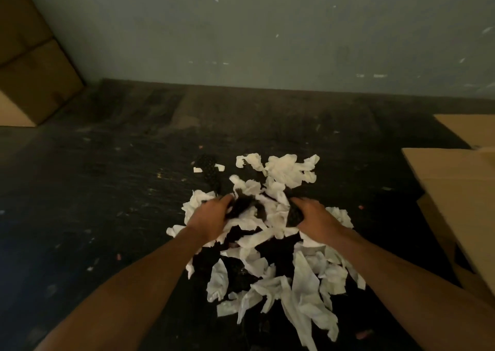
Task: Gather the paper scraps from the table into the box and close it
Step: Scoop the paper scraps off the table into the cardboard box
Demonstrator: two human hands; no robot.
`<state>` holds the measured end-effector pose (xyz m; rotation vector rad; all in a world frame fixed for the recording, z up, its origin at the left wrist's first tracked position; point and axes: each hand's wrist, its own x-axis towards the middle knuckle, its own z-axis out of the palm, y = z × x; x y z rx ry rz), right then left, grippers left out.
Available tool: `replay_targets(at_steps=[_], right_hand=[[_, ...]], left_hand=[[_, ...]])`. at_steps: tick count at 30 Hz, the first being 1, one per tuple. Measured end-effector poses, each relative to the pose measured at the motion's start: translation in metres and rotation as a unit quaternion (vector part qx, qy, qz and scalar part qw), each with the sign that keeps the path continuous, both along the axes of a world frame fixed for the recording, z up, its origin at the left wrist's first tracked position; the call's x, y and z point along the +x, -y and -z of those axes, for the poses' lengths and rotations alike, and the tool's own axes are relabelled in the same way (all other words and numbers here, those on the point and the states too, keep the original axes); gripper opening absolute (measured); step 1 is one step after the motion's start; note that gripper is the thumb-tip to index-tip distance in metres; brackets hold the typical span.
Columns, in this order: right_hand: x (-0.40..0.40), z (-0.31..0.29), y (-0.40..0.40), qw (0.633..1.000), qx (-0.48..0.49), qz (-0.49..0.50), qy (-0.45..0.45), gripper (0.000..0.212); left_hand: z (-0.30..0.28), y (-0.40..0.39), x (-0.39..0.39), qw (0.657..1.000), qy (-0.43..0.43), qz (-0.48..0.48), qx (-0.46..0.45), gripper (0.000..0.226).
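Early stage: paper scraps (270,241) piled mid-tabletop (93,190); left hand (211,219), right hand (313,218) curled into pile, grasping scraps; box (455,179) at right edge, unclosed

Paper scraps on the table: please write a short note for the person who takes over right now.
Left hand: in the pile of white paper scraps, fingers curled on dark crumpled material; whether the grip is closed is unclear.
Right hand: on the pile too, closed on a dark scrap.
Things: the scraps lie heaped on the dark table; a few small bits are scattered around. The cardboard box stands at the right edge, flaps open.
Done: scraps are bunched together.
Left: lift them all into the box, collect stray bits, close the flaps.
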<state>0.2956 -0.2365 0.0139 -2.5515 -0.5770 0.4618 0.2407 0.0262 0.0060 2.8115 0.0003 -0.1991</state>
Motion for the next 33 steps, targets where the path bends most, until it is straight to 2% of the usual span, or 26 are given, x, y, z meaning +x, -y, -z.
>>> replay_targets(at_steps=[5,12,22,27,33], right_hand=[[-0.01,-0.053,0.013,0.996,0.073,0.046,0.005,0.03],[-0.04,-0.125,0.032,0.992,0.107,0.027,0.063,0.033],[-0.12,-0.198,0.086,0.985,0.053,0.067,0.148,0.045],[-0.173,-0.215,0.116,0.982,0.038,0.066,0.17,0.031],[-0.214,-0.23,0.167,0.976,0.012,0.082,0.199,0.026]], left_hand=[[-0.047,-0.003,-0.023,0.997,0.043,-0.061,-0.026,0.044],[-0.111,0.015,-0.058,0.991,0.099,-0.092,-0.019,0.041],[-0.174,0.049,-0.13,0.985,0.152,-0.078,-0.02,0.041],[-0.184,0.074,-0.17,0.983,0.164,-0.068,-0.038,0.04],[-0.201,0.12,-0.192,0.983,0.174,-0.041,-0.047,0.04]])
